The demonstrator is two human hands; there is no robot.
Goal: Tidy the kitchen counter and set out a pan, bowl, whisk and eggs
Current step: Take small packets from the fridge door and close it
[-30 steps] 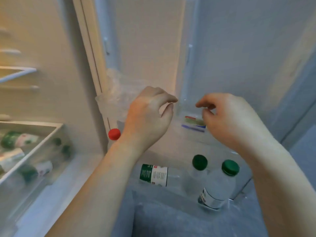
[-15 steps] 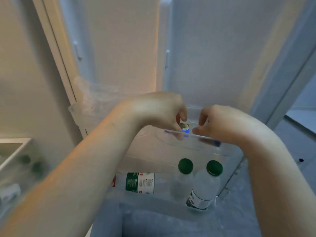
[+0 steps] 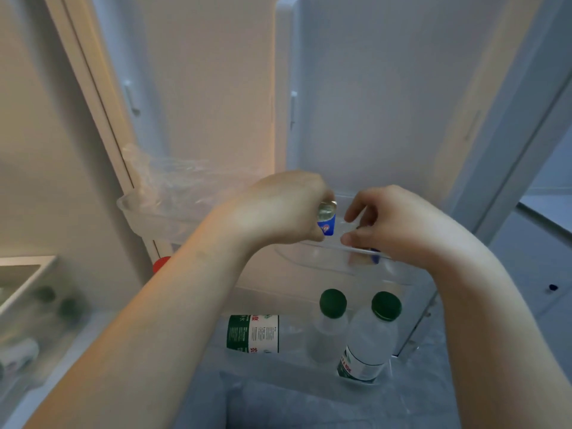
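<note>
**Blue pot comes up out of the door shelf**

Up it comes! In the last half second the left grip (image 3: pixel 278 212) has lifted the small blue pot (image 3: pixel 327 220) above the rim of the clear door shelf (image 3: pixel 325 263), where before only its foil top peeped out. The left grip is curled snug round the pot's body, with the foil lid and a strip of blue label showing on its right-hand side.

Just right of it, the right grip (image 3: pixel 402 226) hangs over the shelf rim with its fingers curled. Something blue shows through the plastic beneath it, but I cannot tell whether it has hold of that.

My read on handling: the pot looks light and thin-walled under a foil seal, so it should dent or puncture easily, and it may be cold and slick. Best to hold it by the sides, off the foil, and keep it upright.

Left of the left grip lies a crumpled clear bag (image 3: pixel 173 178). Below both grips stand two green-capped water bottles (image 3: pixel 368 335). No eggs show in this view.
</note>
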